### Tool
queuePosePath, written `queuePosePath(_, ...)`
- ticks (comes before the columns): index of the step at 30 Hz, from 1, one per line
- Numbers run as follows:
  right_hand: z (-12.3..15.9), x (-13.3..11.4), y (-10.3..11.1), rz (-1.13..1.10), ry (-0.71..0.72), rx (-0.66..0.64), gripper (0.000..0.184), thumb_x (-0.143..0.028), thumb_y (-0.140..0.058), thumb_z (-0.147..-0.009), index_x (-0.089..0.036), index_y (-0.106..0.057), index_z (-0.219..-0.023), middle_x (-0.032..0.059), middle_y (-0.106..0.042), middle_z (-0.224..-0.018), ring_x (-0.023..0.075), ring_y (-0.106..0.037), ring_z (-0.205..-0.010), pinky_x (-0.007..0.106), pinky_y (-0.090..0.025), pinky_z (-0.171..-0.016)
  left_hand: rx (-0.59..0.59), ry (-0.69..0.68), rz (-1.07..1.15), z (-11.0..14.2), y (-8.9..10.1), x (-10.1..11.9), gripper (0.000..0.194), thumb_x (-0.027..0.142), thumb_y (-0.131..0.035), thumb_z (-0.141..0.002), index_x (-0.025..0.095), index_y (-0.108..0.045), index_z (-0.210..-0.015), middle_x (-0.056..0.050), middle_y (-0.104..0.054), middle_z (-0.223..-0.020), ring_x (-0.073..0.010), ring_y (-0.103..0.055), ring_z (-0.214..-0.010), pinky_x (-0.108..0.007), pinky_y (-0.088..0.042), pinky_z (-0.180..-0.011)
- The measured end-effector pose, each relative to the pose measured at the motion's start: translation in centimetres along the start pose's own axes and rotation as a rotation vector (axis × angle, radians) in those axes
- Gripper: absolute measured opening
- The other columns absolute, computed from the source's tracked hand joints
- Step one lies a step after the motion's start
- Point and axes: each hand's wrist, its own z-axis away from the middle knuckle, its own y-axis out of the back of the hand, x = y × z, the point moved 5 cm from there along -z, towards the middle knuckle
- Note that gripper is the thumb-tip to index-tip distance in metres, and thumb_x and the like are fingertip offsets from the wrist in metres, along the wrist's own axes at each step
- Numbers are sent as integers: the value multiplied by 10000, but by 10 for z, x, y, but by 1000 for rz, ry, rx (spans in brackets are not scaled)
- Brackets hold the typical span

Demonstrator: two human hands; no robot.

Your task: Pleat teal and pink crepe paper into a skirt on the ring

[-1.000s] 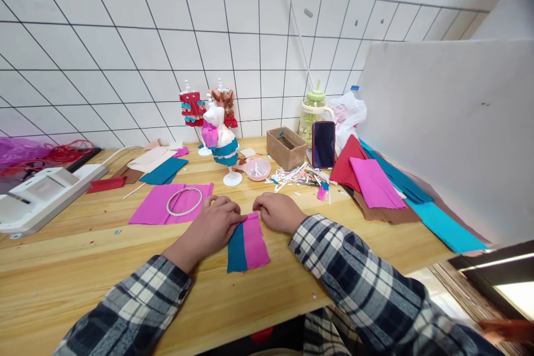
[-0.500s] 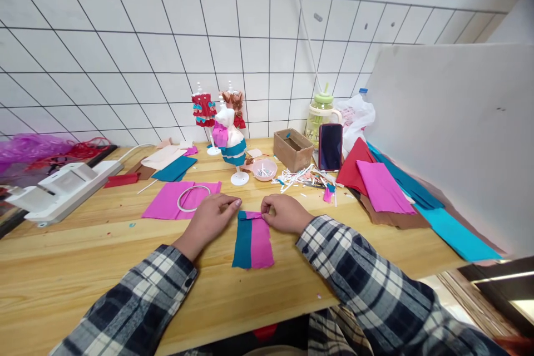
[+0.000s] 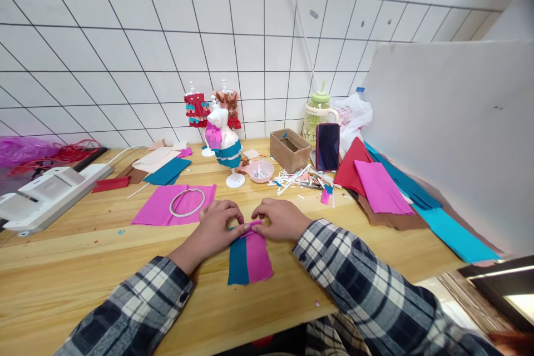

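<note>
A piece of crepe paper point(image 3: 257, 258), teal on its left half and magenta on its right, lies on the table before me with its far edge folded over. My left hand point(image 3: 219, 225) pinches the left part of that fold between thumb and fingers. On the right part of the fold, the thumb and fingertips of my right hand point(image 3: 281, 219) are closed. Just beyond my left hand, a silver ring point(image 3: 172, 207) rests on a flat magenta sheet point(image 3: 152, 208). A small white dress form point(image 3: 225, 136) wearing teal and magenta paper stands farther back.
Two more dressed forms, a cardboard box point(image 3: 291, 158), a pink dish point(image 3: 267, 178) and scattered white sticks point(image 3: 290, 181) stand or lie behind. A phone point(image 3: 327, 147) leans by a green-lidded jug point(image 3: 319, 114). Folded paper point(image 3: 381, 186) lies right; a power strip point(image 3: 62, 194) lies left.
My left hand has come right onto the fold, and both hands now grip it close together. The folded edge has shifted toward me, and the view has moved slightly.
</note>
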Motion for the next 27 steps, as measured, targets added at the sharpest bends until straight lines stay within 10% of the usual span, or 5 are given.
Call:
queuePosePath(11,1,1,-4,10,39,-77,277,-419,-709,-782,-260,-695,-1008,20,-607,-979,165,-591,-874,257,-393,-704,-92,-98,0,5,1,11,491,685,-659,-672,256,-661,-913,-33,-603,-1078,-270,-472,-1047,-419,-298,-914)
queuePosePath(27,0,3,-9,-33,63,-102,190,-326,-683,-787,-218,-665,-942,8,-630,-872,148,-569,-798,248,-374,-665,-102,-147,-18,4,1,14,162,340,-653,-734,237,-636,-857,-29,-604,-1015,-248,-495,-1014,-403,-328,-936)
